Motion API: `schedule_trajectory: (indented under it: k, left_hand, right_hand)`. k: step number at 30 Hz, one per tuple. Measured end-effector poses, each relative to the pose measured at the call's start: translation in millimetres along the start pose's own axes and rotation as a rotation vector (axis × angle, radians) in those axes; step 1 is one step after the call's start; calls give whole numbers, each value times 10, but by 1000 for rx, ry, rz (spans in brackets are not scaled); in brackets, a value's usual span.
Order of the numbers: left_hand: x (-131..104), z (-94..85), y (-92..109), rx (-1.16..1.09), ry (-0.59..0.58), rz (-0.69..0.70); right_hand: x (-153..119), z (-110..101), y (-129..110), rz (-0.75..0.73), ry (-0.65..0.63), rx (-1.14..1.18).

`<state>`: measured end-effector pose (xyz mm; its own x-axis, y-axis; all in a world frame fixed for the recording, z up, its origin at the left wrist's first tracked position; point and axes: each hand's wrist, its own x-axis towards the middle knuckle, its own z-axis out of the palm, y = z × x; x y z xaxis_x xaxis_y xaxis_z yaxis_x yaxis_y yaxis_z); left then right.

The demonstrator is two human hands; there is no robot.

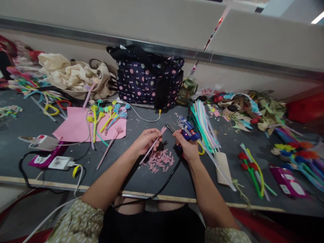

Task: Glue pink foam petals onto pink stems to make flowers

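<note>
My left hand (149,139) is closed in a pinch on a pink fuzzy pipe cleaner (153,148), with short pink bits at its upper end. Close to that end, dark two-pronged tips of a slim tool (170,128) poke out between the thumb and finger of my right hand (188,148). Whether it is tweezers or scissors I cannot tell. Against the same hand is a blue glue gun (190,134) with a red light; its handle is partly hidden by my fingers. Below my hands lies a pile of short cut pink pieces (160,161).
Pink sheet (76,126) with pipe-cleaner flowers lies left. A dotted bag (141,84) with a phone (162,92) stands behind. Pastel pipe cleaners (206,123), a beige block (222,168) and red-tipped stems (249,165) lie right. A black cord (165,184) crosses the front edge.
</note>
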<state>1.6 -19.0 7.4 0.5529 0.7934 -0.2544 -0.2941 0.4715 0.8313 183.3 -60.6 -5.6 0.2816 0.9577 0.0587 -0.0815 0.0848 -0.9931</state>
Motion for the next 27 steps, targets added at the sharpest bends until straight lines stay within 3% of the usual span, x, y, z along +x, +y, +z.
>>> schedule_trajectory:
  k: [10,18,27]
  left_hand:
    - [26,-50,-1,-10,80,73]
    - [8,-56,34,-46,186,185]
    - [-29,-66,53,-65,181,180]
  right_hand:
    - [-12,28,7,25,-3,6]
    - [-29,40,22,12,-97,50]
    - [-69,56,-2,-2,-152,7]
